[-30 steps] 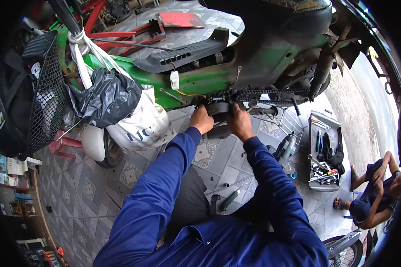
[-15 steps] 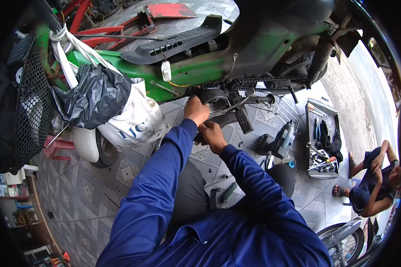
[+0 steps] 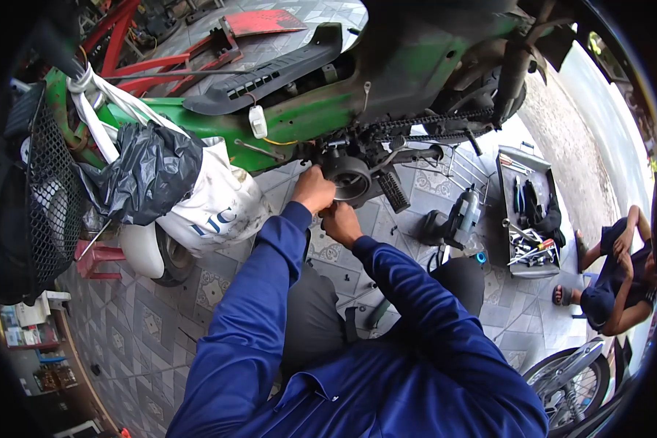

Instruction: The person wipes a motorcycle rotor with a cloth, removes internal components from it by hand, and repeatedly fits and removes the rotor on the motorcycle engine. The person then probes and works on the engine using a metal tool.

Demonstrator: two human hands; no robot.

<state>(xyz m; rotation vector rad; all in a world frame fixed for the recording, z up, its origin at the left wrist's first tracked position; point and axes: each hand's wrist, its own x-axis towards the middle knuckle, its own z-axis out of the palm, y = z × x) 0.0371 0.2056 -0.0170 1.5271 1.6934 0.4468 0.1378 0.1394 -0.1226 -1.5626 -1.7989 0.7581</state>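
Observation:
A round, cup-shaped dark metal part sits tilted at the lower side of the green motorbike, its hollow side facing up toward me. My left hand is closed on its left rim, fingers partly hidden. Just below, my right hand is closed at the near edge of the same part, thumb up against the left hand's fingers. Beside the part on the right are the foot peg and the chain. Whether the part is fully free of the engine I cannot tell.
A dark power tool stands on the tiled floor. Right of it lies an open metal toolbox with wrenches. A seated person is at the far right. A white bag hangs on the left; small loose parts lie near my knees.
The round metal part has come slightly toward me, away from the engine, with both hands on it. The view has shifted a little, so the bike appears farther left.

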